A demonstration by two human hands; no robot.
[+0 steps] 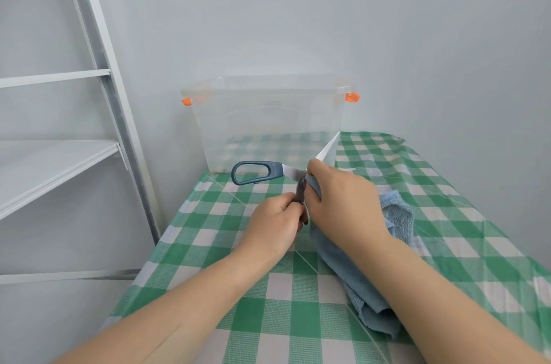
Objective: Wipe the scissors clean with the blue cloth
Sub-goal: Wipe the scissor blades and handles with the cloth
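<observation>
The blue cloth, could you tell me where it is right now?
In the head view the blue cloth is right of centre, gripped in the right hand against the scissors and trailing onto the checked tablecloth.

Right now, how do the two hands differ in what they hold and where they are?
The left hand grips the lower handle of the open scissors, while the right hand holds the blue cloth and presses it on the blades near the pivot. The left hand sits nearer the person; the right hand reaches farther and hides part of a blade. Both are bare, closed, and above the checked tablecloth.
</observation>
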